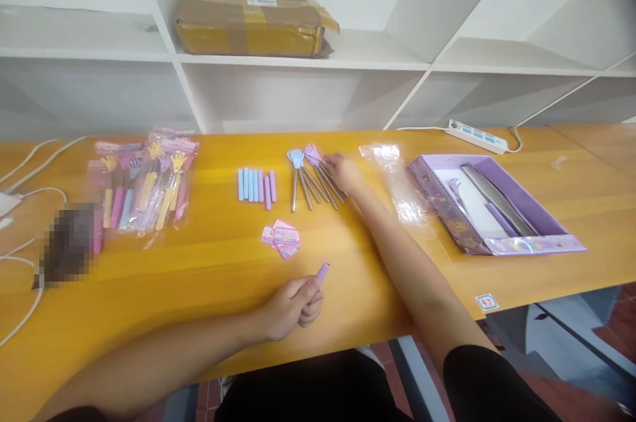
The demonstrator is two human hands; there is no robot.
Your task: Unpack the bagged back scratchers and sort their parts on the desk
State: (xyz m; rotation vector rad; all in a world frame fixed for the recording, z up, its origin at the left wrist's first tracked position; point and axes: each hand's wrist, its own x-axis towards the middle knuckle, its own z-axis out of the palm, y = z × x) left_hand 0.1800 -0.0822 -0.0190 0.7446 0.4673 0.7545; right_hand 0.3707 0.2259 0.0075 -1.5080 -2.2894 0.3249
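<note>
My left hand [297,306] is closed around a purple handle sleeve [322,271], its open end sticking up past the thumb. Farther out, my right hand [342,172] is at a fan of metal-rod back scratchers, with its fingers closed at the neck of a purple back scratcher [313,154]. Its fingertips are partly hidden. Blue back scratchers [295,158] lie just left of the purple ones, rods pointing toward me. A row of blue sleeves [250,185] and purple sleeves [269,189] lies left of them. Pink printed cards [285,236] are piled nearer to me.
Bagged back scratchers [144,183] lie at the left, beside cables and a pixelated dark item [69,243]. A clear plastic bag [397,177] and an open purple box [556,230] are at the right. Behind are a power strip [477,136] and white shelves holding a taped carton [248,24].
</note>
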